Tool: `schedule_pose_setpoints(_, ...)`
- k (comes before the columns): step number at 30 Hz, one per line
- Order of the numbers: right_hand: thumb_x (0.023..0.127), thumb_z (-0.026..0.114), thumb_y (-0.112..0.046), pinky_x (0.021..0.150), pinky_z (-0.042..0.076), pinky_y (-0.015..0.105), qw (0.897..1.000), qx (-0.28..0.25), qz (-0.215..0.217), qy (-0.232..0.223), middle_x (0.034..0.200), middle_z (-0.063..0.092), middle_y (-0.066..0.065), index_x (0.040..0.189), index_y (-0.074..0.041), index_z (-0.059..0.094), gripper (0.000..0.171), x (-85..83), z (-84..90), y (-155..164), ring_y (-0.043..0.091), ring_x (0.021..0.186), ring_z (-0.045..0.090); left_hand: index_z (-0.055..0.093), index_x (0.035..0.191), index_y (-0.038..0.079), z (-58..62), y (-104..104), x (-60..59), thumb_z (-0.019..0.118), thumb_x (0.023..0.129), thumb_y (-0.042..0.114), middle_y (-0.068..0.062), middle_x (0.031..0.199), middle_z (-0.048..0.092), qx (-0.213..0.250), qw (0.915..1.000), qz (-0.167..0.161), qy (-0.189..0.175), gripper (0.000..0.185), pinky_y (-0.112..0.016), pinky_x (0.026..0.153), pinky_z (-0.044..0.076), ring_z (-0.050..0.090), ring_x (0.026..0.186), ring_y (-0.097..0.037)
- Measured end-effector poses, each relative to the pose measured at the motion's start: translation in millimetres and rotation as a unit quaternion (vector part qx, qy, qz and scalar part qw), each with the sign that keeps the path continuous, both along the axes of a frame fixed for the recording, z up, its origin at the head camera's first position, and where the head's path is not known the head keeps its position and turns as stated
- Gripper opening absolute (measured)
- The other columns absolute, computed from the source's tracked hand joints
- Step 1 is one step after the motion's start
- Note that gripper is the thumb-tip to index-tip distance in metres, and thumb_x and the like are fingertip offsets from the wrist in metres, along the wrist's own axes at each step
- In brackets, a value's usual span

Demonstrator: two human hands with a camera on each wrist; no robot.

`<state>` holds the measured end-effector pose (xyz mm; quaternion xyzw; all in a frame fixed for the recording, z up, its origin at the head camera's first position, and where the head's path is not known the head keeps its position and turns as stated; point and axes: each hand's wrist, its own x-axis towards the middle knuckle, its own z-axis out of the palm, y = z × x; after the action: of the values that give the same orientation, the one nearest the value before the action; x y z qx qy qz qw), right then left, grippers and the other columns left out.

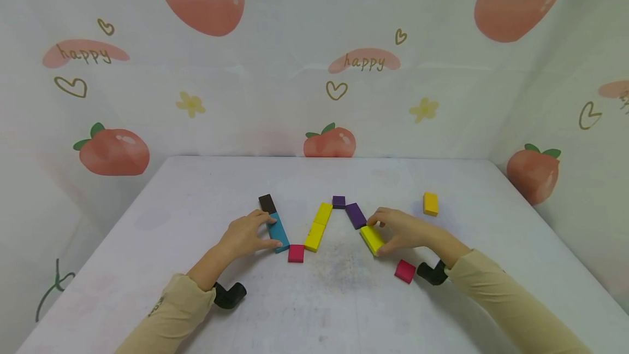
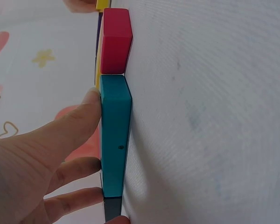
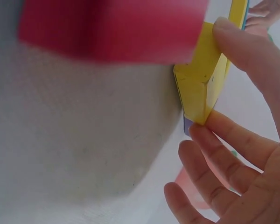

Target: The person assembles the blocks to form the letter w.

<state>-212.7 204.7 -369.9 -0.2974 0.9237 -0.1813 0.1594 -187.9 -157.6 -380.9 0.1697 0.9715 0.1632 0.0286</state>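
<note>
My left hand [image 1: 244, 235] touches a long blue block [image 1: 278, 231] on the table, its thumb near one end and fingertips farther along. In the left wrist view, these digits rest on the upper side of the blue block [image 2: 115, 135]. A dark brown block [image 1: 267, 204] adjoins its far end and a red block [image 1: 296, 253] its near end. My right hand [image 1: 405, 229] pinches a yellow block [image 1: 371, 240] between thumb and fingertips at its two ends. This yellow block [image 3: 193, 93] meets a purple block [image 1: 356, 216] at its far end.
Two more yellow blocks [image 1: 318, 226] slant up from the red one toward a small purple block [image 1: 339, 202], forming a zigzag. A loose red block [image 1: 405, 271] lies near my right wrist. An orange-yellow block [image 1: 430, 204] stands apart at the back right.
</note>
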Motion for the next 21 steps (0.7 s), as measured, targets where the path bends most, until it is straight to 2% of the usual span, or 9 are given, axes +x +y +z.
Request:
schedule_pose_setpoints(6,0.073,0.078,-0.035,0.091,0.051,0.038,1.000,-0.003,-0.004,0.005,0.116,0.058,0.004,0.119,-0.007,0.057,0.058,0.8,-1.1,-1,0.021,0.104,0.055,0.060,0.121,0.006,-0.5,0,-0.3,0.073,0.077,0.042,-0.020,0.130,0.053,0.001,1.0000,-0.001,0.001,0.058,-0.053,0.092,0.049,0.055,0.113,-0.037)
schedule_pose_setpoints(14,0.073,0.079,-0.032,0.088,0.051,0.036,0.999,-0.032,0.007,0.023,0.117,0.059,0.007,0.121,-0.005,0.056,0.059,1.5,-3.5,3,0.021,0.101,0.056,0.059,0.122,0.006,-1.1,-1,-1.2,0.073,0.077,0.043,-0.020,0.131,0.053,-0.001,1.0000,0.002,-0.001,0.060,-0.054,0.093,0.047,0.055,0.114,-0.038)
schedule_pose_setpoints(21,0.073,0.079,-0.027,0.082,0.051,0.033,0.998,-0.053,0.015,0.028,0.113,0.062,0.011,0.115,-0.002,0.059,0.052,1.0,-1.1,13,0.023,0.095,0.056,0.059,0.121,0.006,-1.3,0,-0.6,0.073,0.077,0.042,-0.020,0.131,0.052,0.001,1.0000,0.004,-0.003,0.059,-0.054,0.093,0.047,0.054,0.114,-0.038)
